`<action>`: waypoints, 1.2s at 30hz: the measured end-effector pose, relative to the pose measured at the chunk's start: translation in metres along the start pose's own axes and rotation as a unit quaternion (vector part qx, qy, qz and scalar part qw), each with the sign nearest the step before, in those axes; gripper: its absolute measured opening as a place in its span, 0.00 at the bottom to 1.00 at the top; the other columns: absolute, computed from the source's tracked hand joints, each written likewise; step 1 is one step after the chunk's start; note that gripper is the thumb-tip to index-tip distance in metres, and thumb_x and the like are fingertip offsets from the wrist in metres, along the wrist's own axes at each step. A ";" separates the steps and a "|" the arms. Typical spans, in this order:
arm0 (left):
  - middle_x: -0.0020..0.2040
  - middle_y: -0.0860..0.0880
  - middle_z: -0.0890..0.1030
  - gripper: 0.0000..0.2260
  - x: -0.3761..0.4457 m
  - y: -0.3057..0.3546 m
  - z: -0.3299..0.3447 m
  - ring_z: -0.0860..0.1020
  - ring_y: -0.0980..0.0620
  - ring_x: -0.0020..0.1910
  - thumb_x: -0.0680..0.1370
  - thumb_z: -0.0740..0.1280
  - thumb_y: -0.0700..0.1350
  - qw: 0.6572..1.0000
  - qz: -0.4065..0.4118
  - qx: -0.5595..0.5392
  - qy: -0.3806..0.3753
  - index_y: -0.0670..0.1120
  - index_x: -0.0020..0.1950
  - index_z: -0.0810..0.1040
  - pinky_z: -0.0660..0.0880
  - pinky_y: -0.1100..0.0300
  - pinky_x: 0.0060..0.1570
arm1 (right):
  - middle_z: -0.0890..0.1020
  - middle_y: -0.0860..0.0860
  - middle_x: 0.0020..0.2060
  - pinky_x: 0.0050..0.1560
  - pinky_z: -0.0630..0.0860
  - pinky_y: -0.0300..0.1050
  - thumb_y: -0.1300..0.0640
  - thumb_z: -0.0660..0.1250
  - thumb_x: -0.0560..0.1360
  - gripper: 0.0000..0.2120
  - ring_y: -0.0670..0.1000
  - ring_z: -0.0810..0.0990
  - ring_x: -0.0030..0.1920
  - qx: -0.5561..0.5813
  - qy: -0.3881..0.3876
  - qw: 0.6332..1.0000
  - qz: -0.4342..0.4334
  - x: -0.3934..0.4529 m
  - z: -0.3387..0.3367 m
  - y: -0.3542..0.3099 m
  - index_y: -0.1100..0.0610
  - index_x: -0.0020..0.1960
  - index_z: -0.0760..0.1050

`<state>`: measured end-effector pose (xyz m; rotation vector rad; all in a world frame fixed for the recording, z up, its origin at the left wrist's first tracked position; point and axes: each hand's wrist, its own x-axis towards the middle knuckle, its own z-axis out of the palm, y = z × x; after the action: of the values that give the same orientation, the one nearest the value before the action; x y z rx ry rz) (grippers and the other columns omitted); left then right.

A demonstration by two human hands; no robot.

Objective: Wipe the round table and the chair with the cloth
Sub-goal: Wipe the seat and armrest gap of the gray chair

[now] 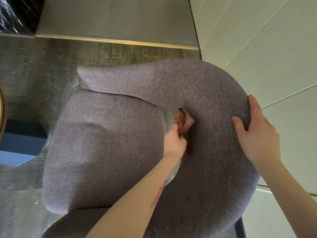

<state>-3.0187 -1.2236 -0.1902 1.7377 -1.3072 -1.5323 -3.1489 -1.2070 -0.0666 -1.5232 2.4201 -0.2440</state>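
Two hands engaged: left hand (174,141) clenches crumpled brown cloth (186,121) against curved backrest (205,86) of mauve woven-fabric chair (103,143); right hand (257,136) grasps its rounded rim.

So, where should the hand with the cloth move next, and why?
Probably slide the cloth along the inner curve of the backrest, toward its far end. The left hand grips it low on the chair, where backrest meets seat, and the right hand holds the backrest's top edge, seemingly bracing it.

cloth (184,122) half hidden, chair (103,143) cropped below
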 end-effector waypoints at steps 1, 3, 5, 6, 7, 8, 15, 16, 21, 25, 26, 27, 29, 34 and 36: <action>0.67 0.41 0.73 0.26 -0.001 0.009 0.010 0.71 0.43 0.66 0.74 0.57 0.29 1.000 0.019 -0.003 -0.013 0.43 0.71 0.65 0.65 0.58 0.65 | 0.73 0.63 0.62 0.56 0.68 0.57 0.52 0.57 0.78 0.28 0.66 0.72 0.58 0.001 0.000 1.000 0.000 0.000 0.000 0.000 0.48 0.74 0.50; 0.71 0.43 0.68 0.30 -0.005 0.011 0.023 0.69 0.44 0.68 0.74 0.55 0.28 0.999 -0.001 0.019 -0.049 0.46 0.74 0.60 0.63 0.57 0.67 | 0.73 0.63 0.62 0.57 0.68 0.58 0.52 0.57 0.78 0.28 0.66 0.72 0.59 0.001 0.000 1.000 0.002 0.001 0.001 0.001 0.48 0.74 0.49; 0.70 0.41 0.69 0.30 -0.011 -0.007 0.022 0.69 0.42 0.68 0.73 0.56 0.28 0.993 -0.047 0.071 -0.086 0.45 0.74 0.60 0.64 0.56 0.67 | 0.73 0.63 0.62 0.57 0.68 0.58 0.52 0.57 0.78 0.28 0.66 0.72 0.58 -0.001 -0.003 1.000 0.002 0.001 0.001 0.001 0.48 0.74 0.49; 0.69 0.40 0.71 0.28 -0.015 -0.020 0.018 0.70 0.42 0.67 0.74 0.57 0.30 0.985 -0.073 0.110 -0.113 0.44 0.73 0.62 0.65 0.56 0.66 | 0.74 0.63 0.61 0.56 0.68 0.58 0.52 0.57 0.78 0.28 0.66 0.73 0.58 0.000 -0.004 1.000 0.003 0.001 0.001 0.000 0.48 0.74 0.49; 0.67 0.39 0.72 0.25 -0.017 -0.034 0.013 0.71 0.41 0.66 0.74 0.59 0.32 0.971 -0.106 0.153 -0.149 0.43 0.72 0.64 0.67 0.55 0.65 | 0.74 0.63 0.61 0.56 0.68 0.57 0.52 0.56 0.78 0.28 0.66 0.73 0.57 0.001 -0.004 1.000 0.004 0.002 0.000 0.000 0.48 0.74 0.49; 0.66 0.38 0.73 0.23 -0.020 -0.045 0.006 0.72 0.41 0.65 0.75 0.59 0.35 0.951 -0.139 0.198 -0.193 0.42 0.70 0.66 0.69 0.55 0.64 | 0.74 0.63 0.60 0.56 0.68 0.57 0.52 0.56 0.78 0.28 0.66 0.73 0.57 0.002 -0.006 1.000 0.005 0.001 0.000 -0.001 0.48 0.74 0.49; 0.63 0.39 0.76 0.19 0.003 -0.055 -0.032 0.74 0.41 0.63 0.76 0.61 0.38 0.923 -0.244 0.199 -0.220 0.38 0.67 0.70 0.71 0.55 0.60 | 0.74 0.63 0.61 0.56 0.68 0.57 0.52 0.56 0.78 0.28 0.65 0.73 0.58 0.006 -0.012 1.000 0.007 -0.001 -0.001 -0.002 0.48 0.74 0.49; 0.63 0.38 0.75 0.19 0.008 -0.048 -0.029 0.73 0.40 0.63 0.77 0.61 0.40 0.946 -0.250 0.137 -0.151 0.38 0.67 0.69 0.70 0.55 0.61 | 0.74 0.63 0.61 0.56 0.68 0.57 0.52 0.56 0.78 0.28 0.65 0.73 0.58 0.007 -0.011 1.000 0.007 -0.001 -0.001 -0.001 0.48 0.74 0.49; 0.62 0.36 0.76 0.20 0.033 0.003 0.003 0.73 0.39 0.64 0.75 0.59 0.35 0.989 -0.146 -0.035 0.019 0.41 0.68 0.68 0.69 0.55 0.61 | 0.74 0.61 0.61 0.56 0.68 0.57 0.52 0.57 0.78 0.27 0.64 0.73 0.58 0.018 -0.006 1.000 0.002 -0.001 0.000 0.001 0.48 0.74 0.50; 0.63 0.36 0.74 0.24 0.047 0.018 0.017 0.72 0.38 0.63 0.74 0.58 0.32 0.993 -0.118 0.002 0.018 0.42 0.70 0.65 0.70 0.53 0.61 | 0.74 0.61 0.61 0.56 0.68 0.57 0.52 0.57 0.78 0.28 0.65 0.73 0.58 0.021 -0.005 1.000 0.002 0.001 0.001 0.003 0.47 0.74 0.50; 0.63 0.35 0.74 0.23 0.047 0.013 0.018 0.72 0.37 0.63 0.74 0.58 0.33 0.992 -0.123 0.027 0.008 0.41 0.70 0.65 0.70 0.52 0.61 | 0.74 0.61 0.61 0.56 0.68 0.57 0.52 0.57 0.78 0.28 0.64 0.73 0.58 0.022 -0.004 1.000 0.002 0.001 0.002 0.003 0.47 0.74 0.50; 0.63 0.35 0.74 0.23 0.045 0.005 0.020 0.72 0.37 0.63 0.74 0.59 0.33 0.990 -0.127 0.054 -0.013 0.41 0.70 0.64 0.70 0.51 0.61 | 0.74 0.61 0.61 0.55 0.68 0.57 0.52 0.57 0.78 0.28 0.64 0.73 0.57 0.022 -0.001 1.000 0.001 0.001 0.002 0.003 0.47 0.74 0.50; 0.64 0.36 0.73 0.26 0.035 -0.020 0.022 0.72 0.37 0.63 0.74 0.60 0.34 0.983 -0.134 0.096 -0.076 0.42 0.72 0.61 0.70 0.51 0.62 | 0.75 0.61 0.60 0.54 0.69 0.56 0.52 0.58 0.78 0.28 0.65 0.73 0.57 0.022 0.003 1.000 -0.003 0.002 0.002 0.003 0.47 0.74 0.51; 0.67 0.39 0.73 0.23 -0.005 -0.079 0.014 0.71 0.41 0.66 0.76 0.60 0.39 0.926 -0.172 0.223 -0.251 0.44 0.71 0.63 0.68 0.55 0.64 | 0.75 0.62 0.60 0.53 0.69 0.57 0.52 0.57 0.78 0.28 0.65 0.74 0.56 0.013 0.002 1.000 -0.003 0.001 0.001 0.001 0.48 0.74 0.51; 0.66 0.39 0.73 0.19 -0.001 -0.079 0.008 0.71 0.41 0.66 0.78 0.60 0.43 0.908 -0.172 0.272 -0.267 0.40 0.68 0.67 0.68 0.55 0.63 | 0.75 0.62 0.59 0.54 0.69 0.57 0.52 0.57 0.78 0.27 0.65 0.74 0.56 0.015 0.001 1.000 -0.002 0.000 0.001 0.000 0.48 0.74 0.51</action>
<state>-2.9999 -1.1866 -0.2574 2.0429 -1.9241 -2.0956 -3.1483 -1.2074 -0.0672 -1.5158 2.4039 -0.2801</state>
